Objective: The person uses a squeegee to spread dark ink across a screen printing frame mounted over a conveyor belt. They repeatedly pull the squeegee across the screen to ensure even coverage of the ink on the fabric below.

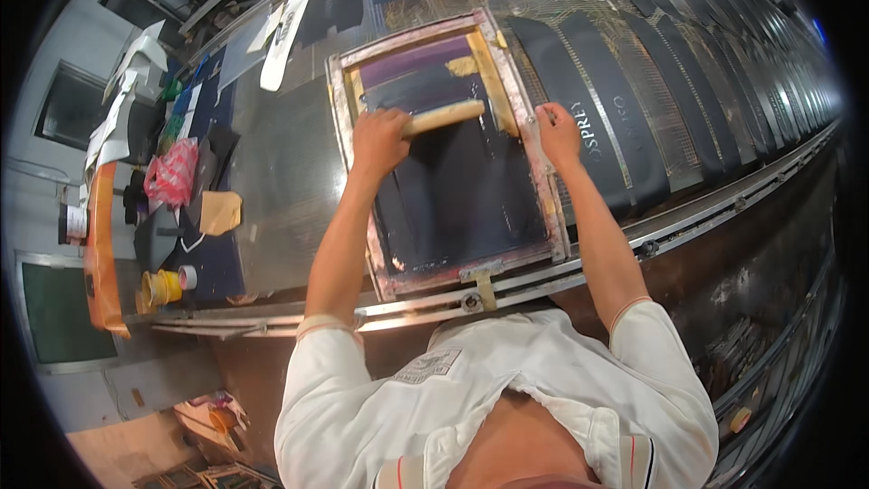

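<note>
A screen printing frame (341, 109) with a worn, whitish-pink border lies on the long table in front of me. My left hand (380, 139) is closed round the left end of a squeegee (448, 117) with a pale wooden handle, which crosses the upper half of the screen. Its blade is hidden beneath the handle. Dark ink (466, 195) covers much of the mesh, with brownish tape along the screen's upper right side. At the frame's right rail, my right hand (558, 133) has its fingers curled against the edge.
Dark fabric panels (579, 91) with light lettering lie in a row to the right. A metal rail (434, 306) runs along the table's near edge. At the left are a pink plastic bag (172, 172), a yellow tub (160, 289) and a white strip (288, 36).
</note>
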### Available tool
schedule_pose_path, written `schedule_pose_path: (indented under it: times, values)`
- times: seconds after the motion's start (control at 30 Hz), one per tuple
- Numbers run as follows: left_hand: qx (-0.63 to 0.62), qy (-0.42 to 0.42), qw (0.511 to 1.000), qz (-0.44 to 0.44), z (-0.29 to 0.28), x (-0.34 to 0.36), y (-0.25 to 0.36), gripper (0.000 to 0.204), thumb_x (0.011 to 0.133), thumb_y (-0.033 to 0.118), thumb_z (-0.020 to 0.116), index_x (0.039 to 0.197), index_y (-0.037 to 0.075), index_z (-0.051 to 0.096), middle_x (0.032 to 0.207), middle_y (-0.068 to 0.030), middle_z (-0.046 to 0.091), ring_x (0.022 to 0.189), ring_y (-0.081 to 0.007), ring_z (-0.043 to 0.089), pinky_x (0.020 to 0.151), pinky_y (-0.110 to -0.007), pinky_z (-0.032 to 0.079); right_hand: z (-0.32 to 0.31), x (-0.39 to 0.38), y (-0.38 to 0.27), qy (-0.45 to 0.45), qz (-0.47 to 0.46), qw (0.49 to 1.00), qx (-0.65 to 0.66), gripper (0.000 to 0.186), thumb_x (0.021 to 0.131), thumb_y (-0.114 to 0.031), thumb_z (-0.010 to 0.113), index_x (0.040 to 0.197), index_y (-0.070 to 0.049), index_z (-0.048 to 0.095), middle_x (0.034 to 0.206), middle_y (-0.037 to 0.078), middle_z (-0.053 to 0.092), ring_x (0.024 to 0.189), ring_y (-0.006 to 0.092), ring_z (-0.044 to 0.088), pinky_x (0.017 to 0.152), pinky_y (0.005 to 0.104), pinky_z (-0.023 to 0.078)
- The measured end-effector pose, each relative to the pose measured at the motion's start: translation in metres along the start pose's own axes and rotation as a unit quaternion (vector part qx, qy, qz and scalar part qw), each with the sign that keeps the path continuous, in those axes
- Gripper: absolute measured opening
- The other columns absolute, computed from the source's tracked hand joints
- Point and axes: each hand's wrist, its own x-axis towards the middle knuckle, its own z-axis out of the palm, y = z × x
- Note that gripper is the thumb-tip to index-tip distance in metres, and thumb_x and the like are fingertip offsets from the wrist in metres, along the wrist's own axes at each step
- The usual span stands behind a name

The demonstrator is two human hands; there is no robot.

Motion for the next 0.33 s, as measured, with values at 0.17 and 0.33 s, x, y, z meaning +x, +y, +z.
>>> schedule_pose_path:
  times: [0.17, 0.33]
  values:
    - [-0.008, -0.035, 0.999, -0.038, 0.009, 0.007, -0.016, 0.02, 0.074, 0.011, 0.076, 0.094, 0.014, 0.074, 0.094, -0.0049, 0.072, 0.091, -0.0293, 0.067, 0.079, -0.045, 0.049, 0.001, 0.0, 0.004, 0.009, -0.041, 0.999, 0.009, 0.029, 0.097, -0.035, 0.067, 0.108, -0.01, 0.075, 0.091, 0.019, 0.075, 0.088, 0.0394, 0.073, 0.079, 0.0453, 0.055]
    - [-0.015, 0.014, 0.999, -0.036, 0.041, 0.0, -0.026, 0.025, 0.072, 0.008, 0.073, 0.097, 0.013, 0.074, 0.098, -0.0083, 0.073, 0.096, -0.0328, 0.067, 0.081, -0.048, 0.05, 0.006, -0.005, 0.005, 0.035, -0.066, 0.997, 0.01, 0.02, 0.098, -0.025, 0.065, 0.101, -0.008, 0.074, 0.099, 0.014, 0.075, 0.096, 0.0322, 0.073, 0.085, 0.0405, 0.054]
